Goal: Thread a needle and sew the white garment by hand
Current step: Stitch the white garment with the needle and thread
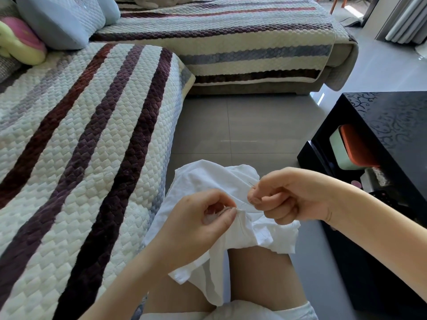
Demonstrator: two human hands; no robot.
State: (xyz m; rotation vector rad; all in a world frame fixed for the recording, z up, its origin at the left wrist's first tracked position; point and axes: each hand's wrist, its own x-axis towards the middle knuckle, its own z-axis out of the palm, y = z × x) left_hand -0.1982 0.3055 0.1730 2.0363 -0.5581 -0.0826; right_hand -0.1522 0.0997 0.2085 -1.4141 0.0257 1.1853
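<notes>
Striped quilted sofa [92,135], grey tiled floor [242,130], glossy black table [381,135], daylit curtains [402,17].

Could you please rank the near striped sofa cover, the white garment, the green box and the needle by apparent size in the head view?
1. striped sofa cover, by far
2. white garment
3. green box, farther off and partly hidden
4. needle, a thin sliver at the fingertips of the right hand

Left hand [196,219] pinches the white garment [203,175] while right hand [291,195] pinches the needle [251,185]
</notes>
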